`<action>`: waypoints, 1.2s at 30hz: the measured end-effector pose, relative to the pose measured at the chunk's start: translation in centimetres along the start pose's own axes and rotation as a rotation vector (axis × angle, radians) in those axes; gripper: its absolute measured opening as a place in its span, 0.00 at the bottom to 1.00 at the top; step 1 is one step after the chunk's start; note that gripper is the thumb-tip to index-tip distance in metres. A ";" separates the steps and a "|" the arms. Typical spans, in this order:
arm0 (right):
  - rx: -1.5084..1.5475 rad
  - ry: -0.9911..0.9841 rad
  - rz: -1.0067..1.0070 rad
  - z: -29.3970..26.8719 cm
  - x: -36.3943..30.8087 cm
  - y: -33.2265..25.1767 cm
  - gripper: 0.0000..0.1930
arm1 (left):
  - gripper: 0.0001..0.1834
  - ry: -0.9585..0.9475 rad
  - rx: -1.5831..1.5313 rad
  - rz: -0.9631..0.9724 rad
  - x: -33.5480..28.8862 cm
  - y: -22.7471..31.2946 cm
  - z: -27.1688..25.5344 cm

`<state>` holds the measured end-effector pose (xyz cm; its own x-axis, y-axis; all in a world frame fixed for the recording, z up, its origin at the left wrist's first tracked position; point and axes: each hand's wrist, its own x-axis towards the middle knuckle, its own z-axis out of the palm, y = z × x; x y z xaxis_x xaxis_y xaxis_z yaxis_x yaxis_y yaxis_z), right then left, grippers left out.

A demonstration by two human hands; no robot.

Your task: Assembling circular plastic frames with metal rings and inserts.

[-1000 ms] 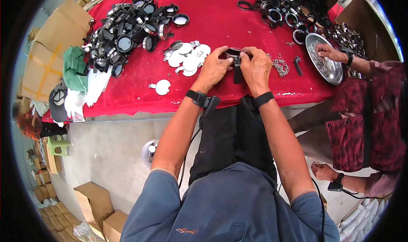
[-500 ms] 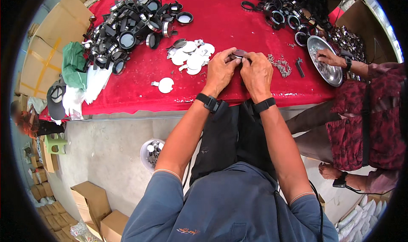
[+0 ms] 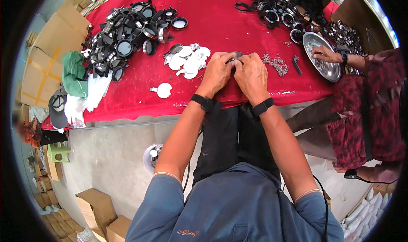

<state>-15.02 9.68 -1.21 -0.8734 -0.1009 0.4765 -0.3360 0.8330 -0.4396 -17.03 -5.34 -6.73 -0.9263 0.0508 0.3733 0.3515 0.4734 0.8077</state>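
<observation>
Over the red cloth, my left hand (image 3: 216,73) and my right hand (image 3: 251,76) meet with fingers closed on a small dark round disc (image 3: 239,54). Only its upper part shows; the fingertips and thumbs hide the remainder. Just left of my hands lies a loose pile of white round discs with small tabs (image 3: 192,65), a few darker ones at its back. One single white disc (image 3: 164,90) rests apart, nearer the front edge. To the right of my right hand is a small heap of tiny metal pieces (image 3: 279,67).
A large pile of black ring-shaped parts (image 3: 124,48) stands at back left, and more rings (image 3: 272,17) lie at back right. A dark hand tool (image 3: 296,65) sits near a metal bowl (image 3: 309,40), where a co-worker's hand (image 3: 326,54) reaches in. Below is a white bucket (image 3: 147,159).
My fingers have closed further over the dark disc, so less of it shows. The whole view has shifted slightly. The co-worker's lower hand has moved mostly out of sight.
</observation>
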 end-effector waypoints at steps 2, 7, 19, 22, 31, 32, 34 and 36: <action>0.040 0.000 0.028 -0.1 0.4 1.0 0.11 | 0.19 -0.027 -0.010 -0.006 0.3 -0.1 -0.1; 0.313 0.088 -0.031 -0.7 -0.8 2.5 0.11 | 0.19 -0.060 0.035 -0.010 0.7 0.2 -0.3; 0.163 -0.095 0.265 -5.0 -1.7 10.7 0.08 | 0.19 -0.124 -0.070 -0.151 0.8 -0.9 -0.7; 0.200 -0.110 0.173 -4.2 -1.5 10.4 0.08 | 0.19 -0.110 -0.045 -0.149 0.8 -0.7 -0.7; 0.214 -0.207 0.043 -2.1 -1.2 8.2 0.07 | 0.20 -0.134 -0.111 -0.214 1.0 -1.1 -2.3; 0.201 -0.222 0.043 -2.0 -1.3 7.9 0.07 | 0.20 -0.134 -0.111 -0.219 0.9 -1.1 -2.3; 0.189 -0.241 0.042 -2.0 -1.5 7.1 0.08 | 0.20 -0.112 -0.227 -0.241 0.7 -0.9 -2.2; 0.121 -0.240 0.008 -2.0 -1.9 6.2 0.09 | 0.20 -0.107 -0.201 -0.249 0.7 -1.0 -2.2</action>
<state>-14.72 16.09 -3.31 -0.9300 -0.2320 0.2850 -0.3554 0.7648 -0.5374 -17.76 -7.72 -6.28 -0.9924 0.0529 0.1115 0.1223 0.3007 0.9458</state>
